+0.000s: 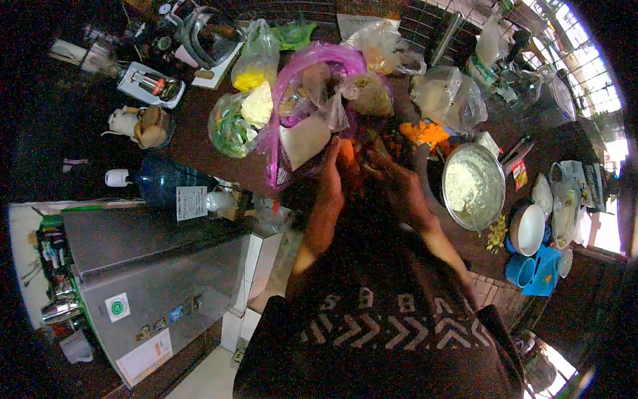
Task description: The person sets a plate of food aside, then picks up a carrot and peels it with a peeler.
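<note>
My left hand (331, 178) is closed around an orange carrot piece (346, 150) at the counter's front edge. Close beside it, my right hand (400, 186) has its fingers curled; a thin object seems to stick out of them, too dark to name. Just beyond my right hand lies a heap of cut orange pieces (426, 133). A pink plastic bag (286, 100) with smaller bags in it sits past my left hand. To the right of my right hand stands a metal bowl (473, 186) of pale flour-like powder.
Clear bags of greens (232, 130) and yellow food (251, 78) lie at the left back. A white bowl (530, 229) and a blue cup (519, 270) stand on the right. A grey fridge (159, 266) is at the lower left, near a blue water bottle (163, 181).
</note>
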Motion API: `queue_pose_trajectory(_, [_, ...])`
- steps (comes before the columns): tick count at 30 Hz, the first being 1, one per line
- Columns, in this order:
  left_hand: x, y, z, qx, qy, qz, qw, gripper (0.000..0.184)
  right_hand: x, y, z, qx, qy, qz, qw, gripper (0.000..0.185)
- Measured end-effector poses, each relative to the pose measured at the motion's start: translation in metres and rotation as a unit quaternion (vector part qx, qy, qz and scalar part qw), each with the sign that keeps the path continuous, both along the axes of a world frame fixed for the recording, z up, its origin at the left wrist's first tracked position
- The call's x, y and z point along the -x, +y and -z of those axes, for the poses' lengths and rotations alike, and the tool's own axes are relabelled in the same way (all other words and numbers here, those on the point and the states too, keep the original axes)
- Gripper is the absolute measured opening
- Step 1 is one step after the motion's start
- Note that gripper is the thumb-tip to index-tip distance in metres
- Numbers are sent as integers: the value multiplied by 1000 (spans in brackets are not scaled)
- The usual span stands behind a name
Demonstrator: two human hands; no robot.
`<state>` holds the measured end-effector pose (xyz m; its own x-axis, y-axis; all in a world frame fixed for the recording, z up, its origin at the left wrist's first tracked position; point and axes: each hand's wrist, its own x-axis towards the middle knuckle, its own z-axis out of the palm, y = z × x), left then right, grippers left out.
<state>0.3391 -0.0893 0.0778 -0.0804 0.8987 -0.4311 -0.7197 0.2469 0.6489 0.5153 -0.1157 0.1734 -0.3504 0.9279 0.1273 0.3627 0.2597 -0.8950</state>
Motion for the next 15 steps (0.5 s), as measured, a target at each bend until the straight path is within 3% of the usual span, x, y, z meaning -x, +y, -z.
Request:
queue_pose_trajectory(3, [0,-1,-6,-14,-63,57,996,50,7,-2,-14,12,-4,21,1000,43])
queue_pose_trajectory(6, [-4,-3,-42,-57,-91,35,994,52,7,3,-8,35,-19,12,999,47])
queue_pose_trajectory(9, [0,-1,-23,-99,-67,49,992,52,5,4,-2,16,-11,-5,1000,47])
queue_pose_trajectory(11, [4,0,3,-20,-127,43,991,51,-3,7,31,39,-22,-4,999,47])
queue_pose_trajectory(13, [1,-1,2,-14,-96,33,995,50,3,7,21,71,-37,3,997,48])
queue_pose_trajectory(15, [1,-1,8,-9,-64,23,998,49,11,3,11,95,62,5,994,48])
